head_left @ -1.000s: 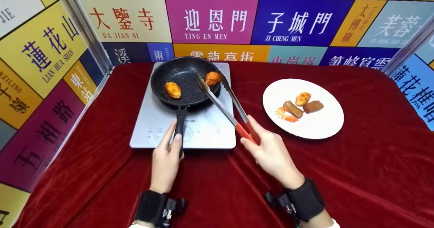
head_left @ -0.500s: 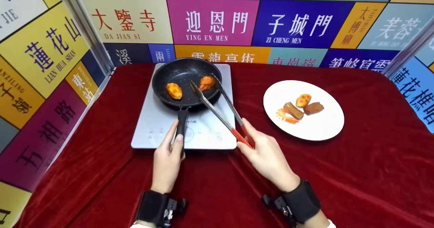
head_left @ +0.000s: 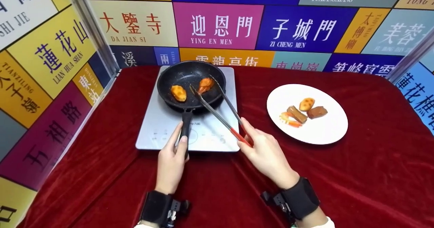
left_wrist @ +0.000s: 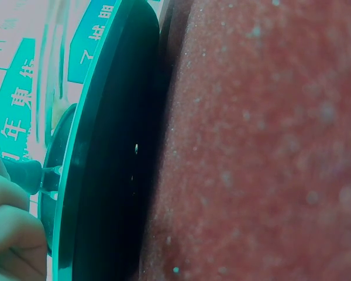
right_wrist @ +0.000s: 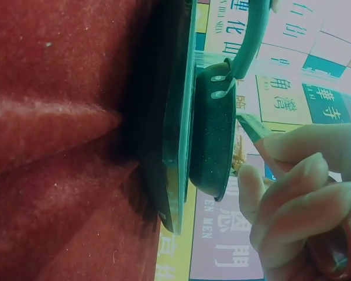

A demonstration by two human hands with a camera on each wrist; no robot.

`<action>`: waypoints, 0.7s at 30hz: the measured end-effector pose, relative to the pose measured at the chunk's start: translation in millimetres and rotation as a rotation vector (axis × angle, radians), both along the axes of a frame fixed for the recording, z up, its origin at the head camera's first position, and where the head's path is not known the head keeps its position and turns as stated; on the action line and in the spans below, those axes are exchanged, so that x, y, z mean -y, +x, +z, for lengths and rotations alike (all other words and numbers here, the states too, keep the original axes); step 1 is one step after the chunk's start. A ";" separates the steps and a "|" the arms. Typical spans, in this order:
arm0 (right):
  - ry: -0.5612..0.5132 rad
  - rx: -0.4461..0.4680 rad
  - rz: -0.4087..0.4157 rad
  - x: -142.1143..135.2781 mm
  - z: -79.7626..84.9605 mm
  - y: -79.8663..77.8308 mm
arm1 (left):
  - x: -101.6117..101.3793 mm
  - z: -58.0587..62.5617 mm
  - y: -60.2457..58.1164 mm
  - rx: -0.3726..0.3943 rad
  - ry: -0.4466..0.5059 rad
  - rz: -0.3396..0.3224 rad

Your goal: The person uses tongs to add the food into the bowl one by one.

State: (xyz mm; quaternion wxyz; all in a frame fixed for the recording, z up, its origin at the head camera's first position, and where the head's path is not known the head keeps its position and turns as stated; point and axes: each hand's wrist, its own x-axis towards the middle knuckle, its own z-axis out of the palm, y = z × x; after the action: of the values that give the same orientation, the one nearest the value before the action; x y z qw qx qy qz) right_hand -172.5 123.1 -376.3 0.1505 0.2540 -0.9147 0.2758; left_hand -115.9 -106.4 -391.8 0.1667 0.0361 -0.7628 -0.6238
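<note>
My left hand (head_left: 171, 168) grips the black handle (head_left: 185, 122) of a frying pan (head_left: 190, 72), which sits on a flat silver-white induction cooktop (head_left: 152, 112). My right hand (head_left: 268, 155) holds metal tongs (head_left: 217, 115) with red grips. Their tips are apart inside the pan, one on each side of a reddish-orange, lumpy food piece (head_left: 205, 84); whether both tips touch it, I cannot tell. Left of it in the pan lies a yellow oval piece with browned spots (head_left: 178, 93). In the right wrist view, curled fingers (right_wrist: 292, 199) wrap the tongs beside the pan's side (right_wrist: 213, 134).
To the right, a white plate (head_left: 322, 133) bears a shrimp (head_left: 290, 119), two brown pieces and a spotted yellow oval piece (head_left: 307, 104). Dark red cloth (head_left: 101, 173) covers the table. Printed panels (head_left: 217, 24) with lettering stand behind and at both sides.
The tongs and the reddish-orange piece have shifted left toward the pan's middle. My right hand has moved slightly left with them. My left hand stays on the handle; the head view has shifted a little.
</note>
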 end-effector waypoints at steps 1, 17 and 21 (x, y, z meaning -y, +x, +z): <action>0.002 -0.006 0.005 1.2 0.0 -0.6 | 0.4 -0.2 0.1 -0.002 -0.001 0.000; -0.006 0.057 -0.004 14.9 5.0 -12.1 | 0.2 0.5 0.0 -0.014 0.020 0.002; 0.002 0.089 -0.015 18.0 7.3 -16.4 | 0.3 1.1 -0.1 -0.008 0.025 -0.004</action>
State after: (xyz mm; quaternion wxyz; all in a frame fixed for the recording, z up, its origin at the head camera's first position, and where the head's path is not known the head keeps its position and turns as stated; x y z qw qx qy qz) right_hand -189.0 105.1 -369.0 0.1114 0.2349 -0.9226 0.2848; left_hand -116.0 -106.7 -390.8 0.1682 0.0342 -0.7542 -0.6338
